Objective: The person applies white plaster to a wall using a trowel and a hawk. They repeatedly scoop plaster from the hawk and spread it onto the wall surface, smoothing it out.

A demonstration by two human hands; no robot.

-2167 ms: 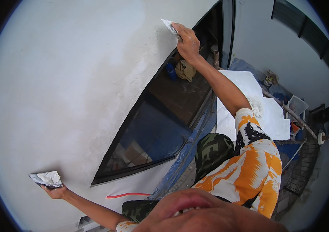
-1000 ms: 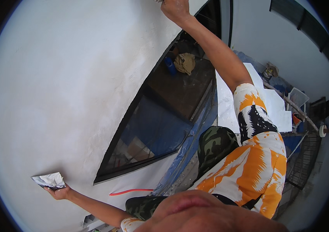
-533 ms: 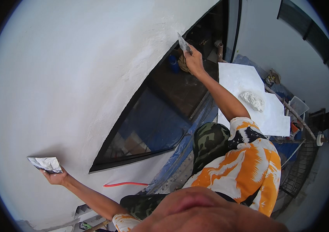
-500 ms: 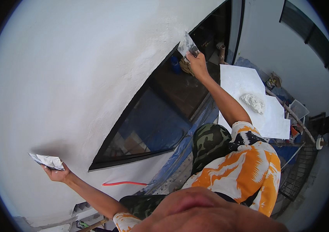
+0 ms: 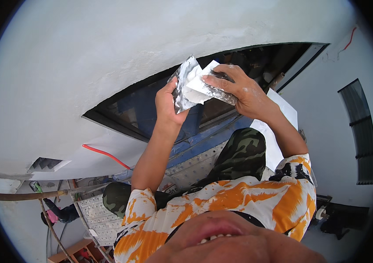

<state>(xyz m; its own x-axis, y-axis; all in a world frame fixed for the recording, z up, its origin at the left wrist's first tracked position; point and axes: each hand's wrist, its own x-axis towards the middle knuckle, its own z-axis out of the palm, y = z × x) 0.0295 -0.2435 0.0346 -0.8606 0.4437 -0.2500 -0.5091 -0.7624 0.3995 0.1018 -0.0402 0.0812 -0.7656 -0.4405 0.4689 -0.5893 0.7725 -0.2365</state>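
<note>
My left hand (image 5: 167, 100) is raised in front of me, gripping a small metal plate (image 5: 183, 80) smeared with white plaster. Held by my right hand (image 5: 240, 89), a flat putty knife (image 5: 200, 91) has its blade lying against that plate. The two hands meet in front of a dark window opening (image 5: 256, 57) set in a freshly plastered white wall (image 5: 107, 52). White plaster dust covers the fingers of my right hand. My camouflage trousers and orange-and-white shirt fill the lower middle of the view.
A red cable (image 5: 105, 153) runs along the white surface under the window frame. Below left lie a perforated metal scaffold plank (image 5: 92, 215) and a wooden pole (image 5: 24, 195). A dark louvred window (image 5: 358, 131) sits in the wall at right.
Both arms were spread wide, the right hand's knife up on the wall and the left hand low with the plate. Now the hands have come together, knife blade on the plate.
</note>
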